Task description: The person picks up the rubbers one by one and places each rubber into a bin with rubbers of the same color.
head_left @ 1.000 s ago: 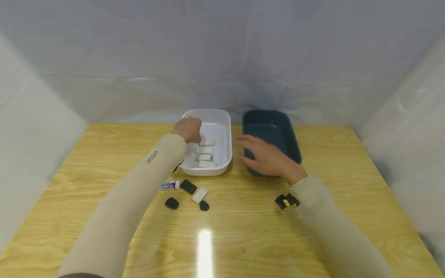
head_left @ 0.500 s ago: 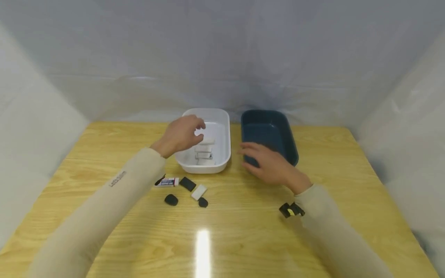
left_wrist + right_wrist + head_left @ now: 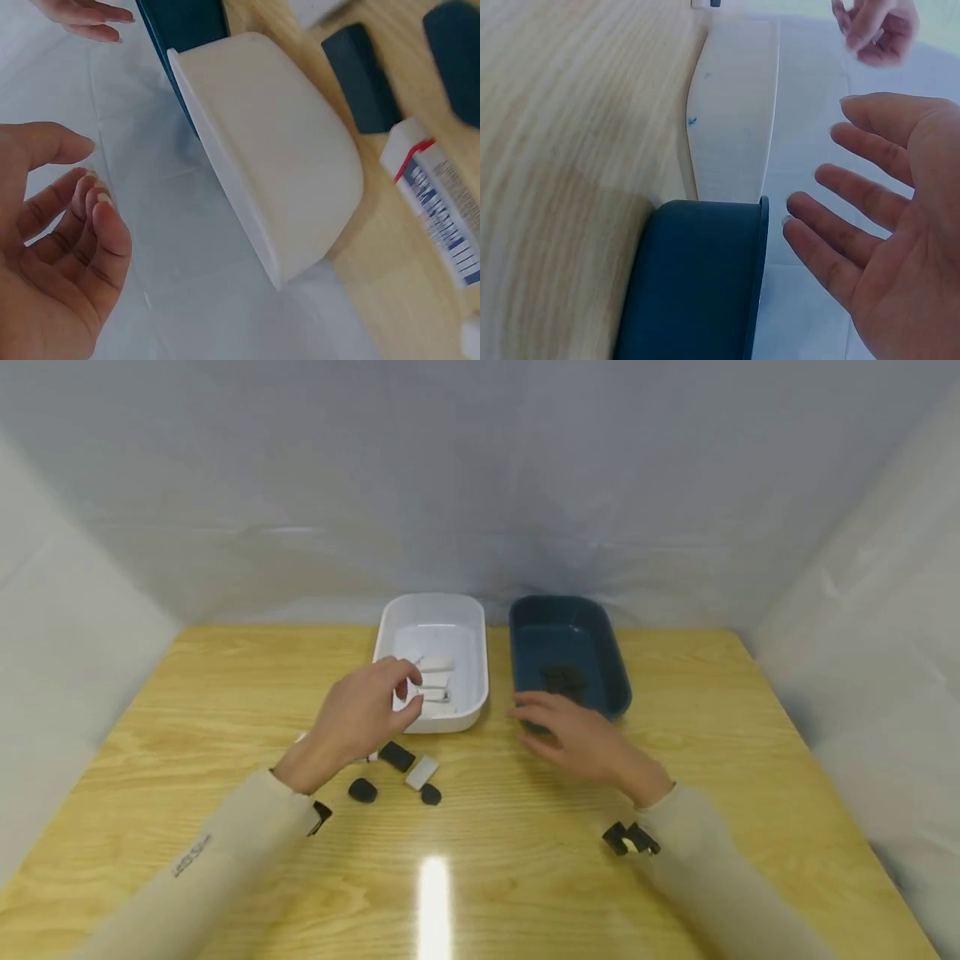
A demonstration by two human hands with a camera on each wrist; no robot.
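Left hand point(image 3: 358, 720) hangs just above the worktop point(image 3: 225, 710) at the near rim of the white tray point(image 3: 476, 647), fingers loosely curled and nothing in them, as the left wrist view confirms. Right hand point(image 3: 577, 733) hovers by the near end of the dark blue tray point(image 3: 617, 668), fingers spread and relaxed, also holding nothing.

So where does the sorting stand? By the look of it, partly done. Inside the white tray sits a stack of white erasers point(image 3: 432, 687), three or four of them; they blur together at this range. In the blue tray there is one dark lump point(image 3: 562, 676), probably a black eraser, though it is hard to make out against the dark floor.

Left out on the worktop, just in front of the white tray: a black rectangular eraser point(image 3: 396, 756), a white eraser point(image 3: 422, 772) just beside it, and two small rounded black erasers point(image 3: 362, 790) nearer the person. A sleeved eraser point(image 3: 439, 217) with a red and blue label lies under the left hand, clear only from the wrist camera. That makes five pieces not yet in a tray, all closest to the left hand.
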